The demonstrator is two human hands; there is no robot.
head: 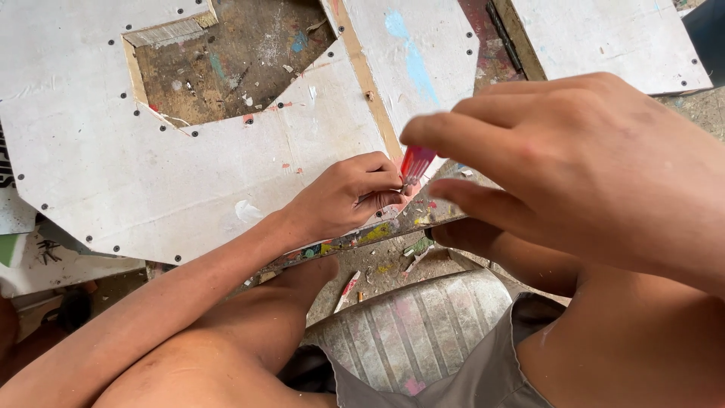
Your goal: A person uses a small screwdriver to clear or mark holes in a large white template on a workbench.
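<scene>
The right hand (574,174), large and close to the camera, pinches the red translucent plastic handle of a screwdriver (415,164) between thumb and fingers, closed around it. The tool's tip is hidden behind the left hand (349,196). That hand rests on the near edge of a flat white board with dark screw heads along its rim (151,181), fingers curled tight at the tip of the screwdriver; what they pinch is too small to tell. The board has a jagged cut-out (226,60) on its far side, showing a dirty brown surface. A second white panel (612,38) lies beyond the board, to its far right. Just below the board's near edge sits a worn, paint-stained grey ribbed seat (415,332).
</scene>
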